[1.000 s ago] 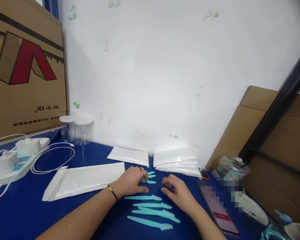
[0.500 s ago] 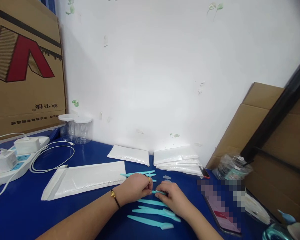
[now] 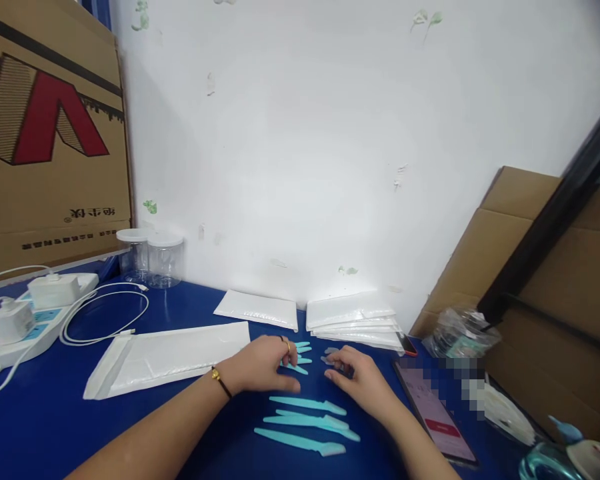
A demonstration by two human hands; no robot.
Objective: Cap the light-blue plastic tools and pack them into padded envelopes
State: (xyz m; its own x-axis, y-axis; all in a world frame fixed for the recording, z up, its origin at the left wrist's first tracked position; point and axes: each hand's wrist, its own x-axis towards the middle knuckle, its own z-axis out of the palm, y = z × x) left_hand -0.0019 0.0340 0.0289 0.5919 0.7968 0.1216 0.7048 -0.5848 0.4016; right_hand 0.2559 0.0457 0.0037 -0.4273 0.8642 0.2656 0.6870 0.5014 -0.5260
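Observation:
Several turquoise eyebrow razors lie on the blue table in two groups. Nearest me is one group, including a front razor (image 3: pixel 300 442) and a back razor (image 3: pixel 307 404), with their blade ends to the right. My left hand (image 3: pixel 266 365), wearing a ring and a bracelet, hovers over the farther razors (image 3: pixel 300 360), thumb spread from its fingers; it partly hides them. Small clear blade caps (image 3: pixel 331 351) lie beyond the fingertips of my right hand (image 3: pixel 356 380). That hand's thumb and fingers are apart, the fingertips beside or touching a cap.
A long white bubble mailer (image 3: pixel 170 357) lies at left; another mailer (image 3: pixel 257 310) and a mailer stack (image 3: pixel 353 317) sit by the wall. A phone (image 3: pixel 437 417) lies right. Power strip (image 3: pixel 55 327), cable and clear jars (image 3: pixel 165 260) stand left.
The razor held between both hands has been let go and joins the farther group. My hands have drawn apart, the left shifting left, and both have opened.

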